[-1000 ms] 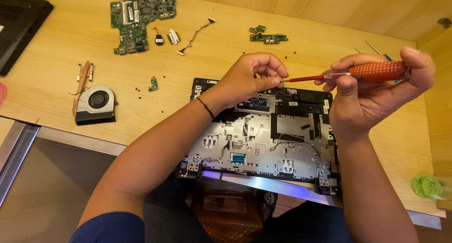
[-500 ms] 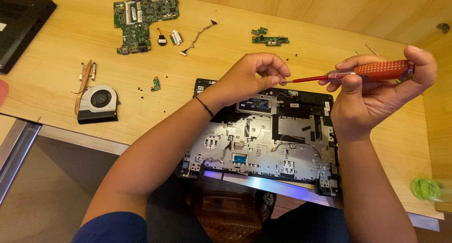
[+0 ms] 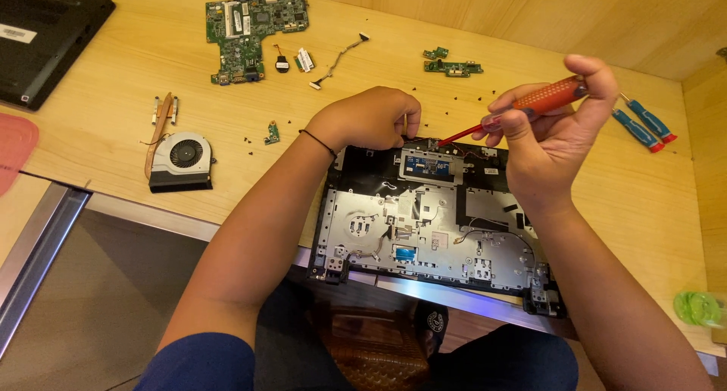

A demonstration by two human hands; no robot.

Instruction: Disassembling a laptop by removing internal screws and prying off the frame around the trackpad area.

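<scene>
Wooden desk point(image 3: 113, 133): one screwdriver point(image 3: 530, 103), two hands point(image 3: 371, 118).

- The fingertips of the left hand point(image 3: 371, 118) curl under the hand, so what they pinch at the rim of the laptop base point(image 3: 432, 224) is hidden.
- The tip of the red screwdriver point(image 3: 522, 107) is too small to tell if it touches a screw.
- The black laptop lid point(image 3: 45, 35) is cut by the left and top edge.
- The pink object point(image 3: 15, 149) is cut by the left edge.
- The green object point(image 3: 700, 308) at the right edge is blurred; its kind is not clear.
- The dark specks on the table point(image 3: 113, 81) are too small to identify.
</scene>
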